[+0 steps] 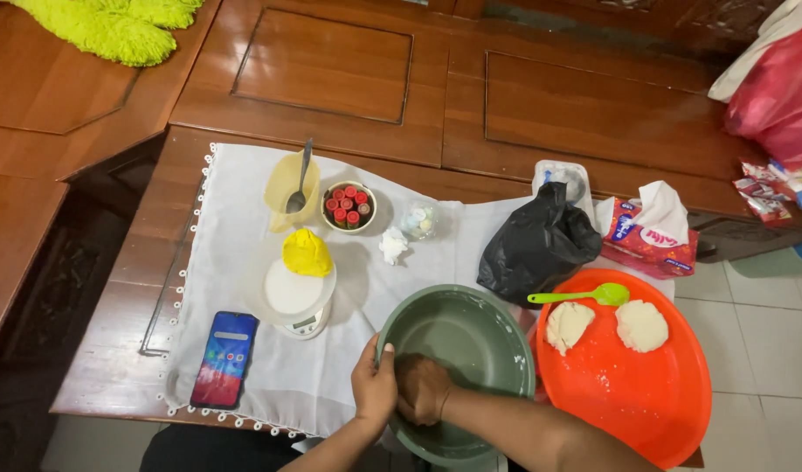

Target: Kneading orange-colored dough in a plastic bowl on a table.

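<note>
Now, step: I press inside green basin [488,336].
Left hand [374,385]: fingers clamped on rim; keep steady.
Right hand [421,389]: fingers curled together; push low.

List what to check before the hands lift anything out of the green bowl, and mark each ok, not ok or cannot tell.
1. Left hand steadies the green bowl at its rim: ok.
2. Right hand is inside the bowl: ok.
3. What the right hand grips: cannot tell, the hand hides it.
4. Orange tray has bare space in front of the two dough pieces: ok.
5. Green spatula lies on the tray, clear of the bowl: ok.
6. Phone lies apart from the bowl: ok.
</note>
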